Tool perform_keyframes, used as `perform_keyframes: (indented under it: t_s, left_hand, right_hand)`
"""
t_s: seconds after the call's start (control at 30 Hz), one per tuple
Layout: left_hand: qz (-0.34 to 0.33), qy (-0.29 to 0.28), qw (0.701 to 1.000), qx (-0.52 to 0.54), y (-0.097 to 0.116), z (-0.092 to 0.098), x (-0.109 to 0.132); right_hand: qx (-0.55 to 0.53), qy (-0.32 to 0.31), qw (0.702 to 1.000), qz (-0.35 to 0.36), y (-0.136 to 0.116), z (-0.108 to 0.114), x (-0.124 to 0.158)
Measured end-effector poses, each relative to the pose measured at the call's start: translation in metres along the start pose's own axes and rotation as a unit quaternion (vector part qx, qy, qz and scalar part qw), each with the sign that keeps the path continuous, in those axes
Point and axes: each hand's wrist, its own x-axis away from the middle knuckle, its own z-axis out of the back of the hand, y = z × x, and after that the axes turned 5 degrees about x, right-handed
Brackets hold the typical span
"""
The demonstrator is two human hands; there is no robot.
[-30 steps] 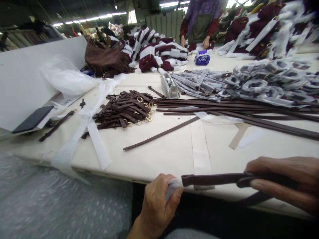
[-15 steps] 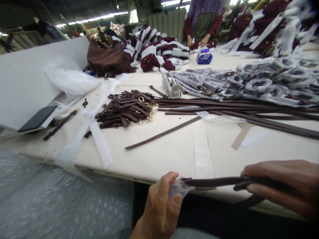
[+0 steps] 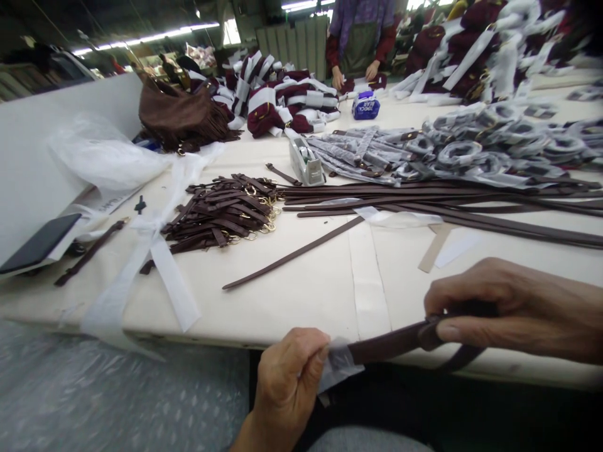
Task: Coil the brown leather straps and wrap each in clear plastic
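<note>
My left hand is closed, pinching a piece of thin white wrapping film round the end of a dark brown leather strap. My right hand is closed round the same strap further along, where it folds back on itself. The strap hangs just in front of the near edge of the cream table. On the table lie a single long strap, a pile of short brown straps with gold rings and a bundle of long straps.
A tape dispenser stands mid-table, with film-wrapped straps behind it to the right. A phone and white paper strips lie left. A brown fringed bag and wrapped maroon goods sit far back. Another person works opposite.
My right hand has slid left and up along the strap, closer to my left hand. My left hand has drawn the white film further over the strap's end. The view shifted slightly.
</note>
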Motion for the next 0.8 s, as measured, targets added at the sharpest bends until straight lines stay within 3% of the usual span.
perform_keyframes:
  t_s: [0.1,0.23,0.33,0.4,0.57,0.8]
  left_hand:
    - [-0.009,-0.014,1.0,0.007,0.003,-0.005,-0.003]
    - [-0.001,-0.023,1.0,-0.009,0.008,-0.011,-0.006]
    - [-0.015,0.005,0.999,-0.048,0.008,-0.013,-0.007]
    - [-0.046,0.014,0.995,-0.09,0.007,-0.014,-0.007]
    - [-0.163,-0.049,0.967,-0.192,0.004,-0.019,-0.012]
    - [0.034,-0.043,0.998,-0.029,0.013,-0.017,-0.016]
  right_hand:
    - [0.016,-0.089,0.996,0.023,-0.001,-0.005,-0.007]
    - [-0.005,-0.094,0.995,0.014,-0.007,-0.016,-0.015]
    - [-0.023,-0.094,0.995,0.019,-0.011,-0.021,-0.02]
    - [-0.037,-0.093,0.995,0.018,-0.012,-0.023,-0.023]
    - [-0.154,-0.152,0.976,-0.022,-0.013,-0.028,-0.027]
    - [-0.235,-0.158,0.957,-0.061,-0.014,-0.034,-0.029]
